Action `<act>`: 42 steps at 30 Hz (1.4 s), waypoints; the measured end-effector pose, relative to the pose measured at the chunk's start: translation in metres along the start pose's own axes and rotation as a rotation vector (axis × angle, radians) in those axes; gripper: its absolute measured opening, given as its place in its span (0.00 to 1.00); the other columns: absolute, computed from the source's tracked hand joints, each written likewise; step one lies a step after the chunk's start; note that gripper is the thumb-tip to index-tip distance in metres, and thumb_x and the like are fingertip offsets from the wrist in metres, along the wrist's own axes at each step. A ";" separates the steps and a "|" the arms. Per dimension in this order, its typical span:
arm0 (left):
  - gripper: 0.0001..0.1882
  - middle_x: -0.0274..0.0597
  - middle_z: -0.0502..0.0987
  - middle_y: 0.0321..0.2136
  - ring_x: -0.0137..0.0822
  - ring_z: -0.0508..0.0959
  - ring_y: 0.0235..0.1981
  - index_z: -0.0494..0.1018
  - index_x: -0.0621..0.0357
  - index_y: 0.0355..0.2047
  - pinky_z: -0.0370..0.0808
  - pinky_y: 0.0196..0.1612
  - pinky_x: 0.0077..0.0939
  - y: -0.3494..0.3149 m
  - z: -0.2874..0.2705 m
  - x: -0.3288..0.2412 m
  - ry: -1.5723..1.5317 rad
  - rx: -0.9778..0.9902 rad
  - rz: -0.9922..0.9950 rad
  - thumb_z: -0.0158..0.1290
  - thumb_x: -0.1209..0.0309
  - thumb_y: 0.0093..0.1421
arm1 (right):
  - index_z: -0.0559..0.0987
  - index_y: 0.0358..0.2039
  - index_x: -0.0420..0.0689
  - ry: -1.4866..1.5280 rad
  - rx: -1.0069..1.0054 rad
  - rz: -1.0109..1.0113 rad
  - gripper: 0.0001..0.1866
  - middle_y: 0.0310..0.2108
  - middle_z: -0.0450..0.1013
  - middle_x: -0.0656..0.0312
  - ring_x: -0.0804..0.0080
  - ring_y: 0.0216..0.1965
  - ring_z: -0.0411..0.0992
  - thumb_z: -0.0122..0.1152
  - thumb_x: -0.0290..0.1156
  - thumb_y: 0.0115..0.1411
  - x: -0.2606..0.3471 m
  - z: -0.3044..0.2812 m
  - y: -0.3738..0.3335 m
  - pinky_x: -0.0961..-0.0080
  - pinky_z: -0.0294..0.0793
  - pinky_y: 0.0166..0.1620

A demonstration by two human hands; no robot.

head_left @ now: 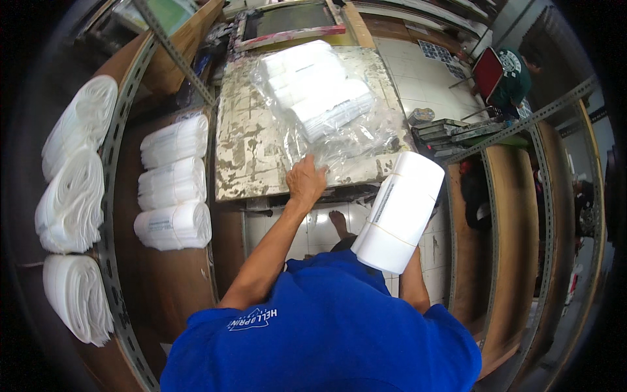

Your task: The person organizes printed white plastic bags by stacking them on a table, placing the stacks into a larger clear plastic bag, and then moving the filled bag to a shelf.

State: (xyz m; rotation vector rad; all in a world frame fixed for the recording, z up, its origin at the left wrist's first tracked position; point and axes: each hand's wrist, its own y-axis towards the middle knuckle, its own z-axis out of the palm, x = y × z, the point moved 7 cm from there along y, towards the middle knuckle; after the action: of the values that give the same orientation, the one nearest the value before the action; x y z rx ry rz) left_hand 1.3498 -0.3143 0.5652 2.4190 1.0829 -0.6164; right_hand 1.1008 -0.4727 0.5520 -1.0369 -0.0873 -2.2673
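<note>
On the worktable (245, 130) lies a large clear plastic bag (356, 140) with white folded bundles (333, 108) inside, banded in rolls. My left hand (307, 181) is at the near edge of the bag, its fingers closed on the crumpled plastic. To the right, beside the table's near corner, a thick white rolled bundle (400, 212) with bands round it and a printed strip is held up and tilted. My right forearm (411, 281) runs up behind this bundle, which hides most of the right hand supporting it.
Left of the table, a metal-framed shelf (163, 287) holds several banded white rolls (173, 225), with more rolls (72, 199) further left. A framed screen (287, 26) lies at the table's back. Wooden shelves (513, 242) stand right. A person (516, 75) sits far right by a red chair (488, 75).
</note>
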 end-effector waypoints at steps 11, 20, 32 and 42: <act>0.06 0.53 0.73 0.20 0.55 0.75 0.21 0.69 0.61 0.27 0.68 0.22 0.41 0.046 -0.053 -0.066 -0.198 -0.225 0.284 0.52 0.73 0.59 | 0.64 0.60 0.41 0.300 0.149 0.324 0.41 0.55 0.67 0.50 0.54 0.54 0.69 0.47 0.63 0.59 -0.124 0.003 0.052 0.60 0.70 0.56; 0.04 0.47 0.70 0.17 0.46 0.75 0.19 0.71 0.61 0.25 0.69 0.20 0.35 0.031 -0.061 -0.042 -0.223 -0.190 0.413 0.56 0.76 0.53 | 0.64 0.60 0.45 0.385 -0.004 0.264 0.33 0.54 0.68 0.54 0.54 0.54 0.67 0.46 0.55 0.63 -0.102 0.053 0.137 0.57 0.67 0.58; 0.19 0.48 0.75 0.23 0.49 0.77 0.26 0.71 0.58 0.36 0.73 0.29 0.41 0.027 -0.027 -0.010 -0.134 -0.162 -0.046 0.64 0.64 0.47 | 0.65 0.56 0.37 -0.830 -0.121 0.499 0.37 0.46 0.70 0.55 0.65 0.42 0.71 0.64 0.51 0.55 -0.082 0.026 0.185 0.64 0.76 0.40; 0.12 0.59 0.77 0.28 0.52 0.78 0.33 0.72 0.66 0.35 0.73 0.38 0.41 -0.012 0.049 0.048 -0.535 0.707 -0.576 0.52 0.70 0.54 | 0.67 0.54 0.35 -1.674 0.039 0.066 0.35 0.44 0.72 0.47 0.62 0.38 0.73 0.69 0.35 0.48 0.000 -0.021 0.200 0.71 0.72 0.35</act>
State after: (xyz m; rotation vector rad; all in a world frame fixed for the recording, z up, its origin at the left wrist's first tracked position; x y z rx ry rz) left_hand 1.3588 -0.3050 0.4970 2.1705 1.4757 -1.9858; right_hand 1.2013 -0.6381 0.4991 -2.4861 -0.7235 -0.7580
